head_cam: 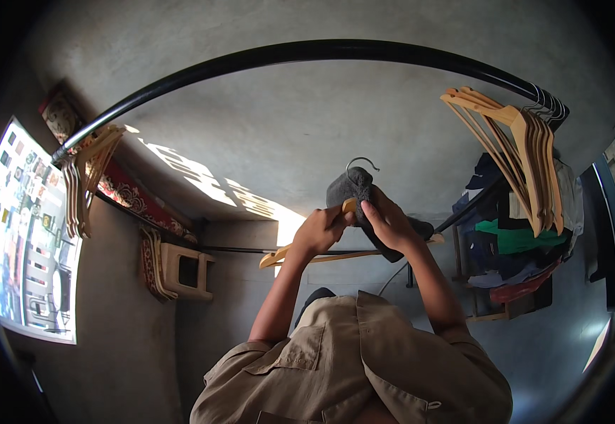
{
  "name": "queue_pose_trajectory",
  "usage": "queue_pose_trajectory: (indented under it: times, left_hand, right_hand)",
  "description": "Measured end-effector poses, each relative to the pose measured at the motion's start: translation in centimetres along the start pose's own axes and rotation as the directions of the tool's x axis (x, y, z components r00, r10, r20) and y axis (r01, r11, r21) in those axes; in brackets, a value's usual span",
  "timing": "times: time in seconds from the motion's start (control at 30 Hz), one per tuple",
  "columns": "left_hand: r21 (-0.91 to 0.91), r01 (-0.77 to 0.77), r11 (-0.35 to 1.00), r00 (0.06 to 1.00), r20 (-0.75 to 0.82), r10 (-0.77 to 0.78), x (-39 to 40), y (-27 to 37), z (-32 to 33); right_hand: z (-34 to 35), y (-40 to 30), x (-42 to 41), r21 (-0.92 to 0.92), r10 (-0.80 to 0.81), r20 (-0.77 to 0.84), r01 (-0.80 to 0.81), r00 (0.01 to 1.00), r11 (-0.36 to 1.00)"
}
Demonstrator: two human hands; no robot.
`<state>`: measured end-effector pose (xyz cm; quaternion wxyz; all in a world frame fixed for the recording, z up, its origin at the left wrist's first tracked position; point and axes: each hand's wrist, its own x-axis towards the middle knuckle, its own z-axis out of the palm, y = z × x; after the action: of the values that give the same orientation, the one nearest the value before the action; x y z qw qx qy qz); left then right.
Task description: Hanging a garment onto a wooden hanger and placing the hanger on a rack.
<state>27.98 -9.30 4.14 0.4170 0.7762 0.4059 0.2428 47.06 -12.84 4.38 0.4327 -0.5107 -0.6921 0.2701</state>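
A wooden clothes hanger (pixel 277 256) with a metal hook is held in front of my chest, its hook pointing away from me. My left hand (pixel 318 230) grips the wood just left of the hook. Around the hanger's neck and its right arm lies a dark grey cloth (pixel 348 188), bunched up and partly hanging down. My right hand (pixel 391 220) pinches this cloth against the hanger, thumb on top. The hanger's right tip shows beyond the cloth. My fingers hide part of the wood.
A black rail (pixel 307 50) curves across the view, with wooden hangers (pixel 538 175) at its right end and more hangers (pixel 77 191) at its left. Folded clothes (pixel 509 238) are piled on a rack at right. A plastic stool (pixel 188 270) stands at left, near a bright window (pixel 32 244).
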Motion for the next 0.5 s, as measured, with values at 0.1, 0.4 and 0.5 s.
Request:
queue_pose_trajectory:
  times: [0.1,0.4,0.5]
  left_hand:
    - [-0.031,0.022,0.999,1.000,0.009,-0.022,-0.6,-0.2,-0.6]
    - [-0.068,0.060,0.996,0.998,-0.009,-0.061,-1.6,0.2,-0.3]
    - [-0.064,0.021,0.998,0.999,0.035,-0.019,-2.0,0.1,-1.1]
  right_hand:
    - [-0.7,-0.3,0.3,0.049,0.009,0.150,-0.016,0.989,0.999]
    - [-0.6,-0.7,0.0,-0.210,0.014,0.100,0.007,0.995,0.978]
    - [-0.9,-0.6,-0.4,-0.115,-0.001,0.202,0.025,0.979,0.993]
